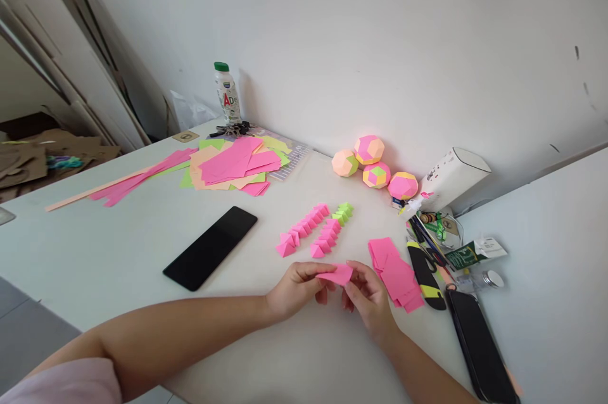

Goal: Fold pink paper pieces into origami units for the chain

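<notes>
Although the wall [304, 43] bounded the table [118, 246] at the back, the near side gave room for what appeared to be a folding step; the next move probably called for aligned margins and a firm crease. The table's near left edge ran at a slant beneath the left forearm. Loose sheets [230, 163] occupied the far left, well apart from the work. The left phone [211, 247] limited sideways travel, with bare tabletop between it and the left hand [294, 290]. That hand pinched one end of the workpiece between thumb and fingers; the right hand [370, 299] gripped the opposite end likewise. Pink slips [401, 277] lay just right of the right hand, restricting outward motion. Two rows of folded units [308, 223] lay just beyond the hands, restricting forward motion. The held slip [336, 275] spanned the gap between both hands, slightly bent; its height above the table could not be determined.
</notes>
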A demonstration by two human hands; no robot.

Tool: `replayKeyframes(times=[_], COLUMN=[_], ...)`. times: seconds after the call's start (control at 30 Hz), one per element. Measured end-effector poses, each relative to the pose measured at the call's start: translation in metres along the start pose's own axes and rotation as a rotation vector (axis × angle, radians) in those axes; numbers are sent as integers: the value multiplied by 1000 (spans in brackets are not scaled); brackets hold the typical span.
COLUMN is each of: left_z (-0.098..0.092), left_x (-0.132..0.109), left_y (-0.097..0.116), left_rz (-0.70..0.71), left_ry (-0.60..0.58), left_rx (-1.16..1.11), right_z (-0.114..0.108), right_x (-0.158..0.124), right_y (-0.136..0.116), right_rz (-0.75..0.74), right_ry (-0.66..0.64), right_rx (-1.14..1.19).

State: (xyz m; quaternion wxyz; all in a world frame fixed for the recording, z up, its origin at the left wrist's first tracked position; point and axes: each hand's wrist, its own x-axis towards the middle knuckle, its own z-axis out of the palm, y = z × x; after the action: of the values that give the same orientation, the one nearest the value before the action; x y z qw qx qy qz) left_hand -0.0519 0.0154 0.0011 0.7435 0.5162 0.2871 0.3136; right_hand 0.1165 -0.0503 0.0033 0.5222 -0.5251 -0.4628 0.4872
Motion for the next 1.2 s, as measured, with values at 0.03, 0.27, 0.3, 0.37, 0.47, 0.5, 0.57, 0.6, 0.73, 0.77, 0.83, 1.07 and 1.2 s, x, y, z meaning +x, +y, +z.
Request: replayKeyframes(times=[0.03,0.27,0.3,0.37,0.47,0.5,0.57,0.6,0.73,0.77,0.83,1.07,1.2], left_z=[0,2,1,-1,-5,-5,-5,-4,0,1,1,1,2], left_x=[1,0,-1,-1,-1,0,0,1,2,2,3,2,2], left_y=[-1,3,4,4,3,3,3,4,3,2,0,1,3], left_rz=[7,-1,-14,-24,-2,0,-13,-27,-62,-60,-49,-53,-56], left_ry=[10,7,-3,-31,-58,-62,-84,-101,-105,-90,-68,-80,-85], left_rx=[-16,12,-21,-112,-213,-216,-161,-108,61,64,47,34,26], right_z=[0,0,0,1,1,1,1,1,1,1,3,6,5], right_x=[0,2,3,3,3,3,3,3,3,3,3,3,2], right_y=[0,1,1,1,0,0,-1,-1,0,0,-2,-7,-4], right_rz=[-5,-134,-144,-150,-150,-153,-160,-163,-151,-161,-204,-280,-270], right_ry=[0,-61,-58,-52,-44,-44,-50,-53,-73,-94,-141,-124,-145], right_rx=[3,-72,-76,-76,-80,-81,-83,-83,-80,-78,-88,-235,-188])
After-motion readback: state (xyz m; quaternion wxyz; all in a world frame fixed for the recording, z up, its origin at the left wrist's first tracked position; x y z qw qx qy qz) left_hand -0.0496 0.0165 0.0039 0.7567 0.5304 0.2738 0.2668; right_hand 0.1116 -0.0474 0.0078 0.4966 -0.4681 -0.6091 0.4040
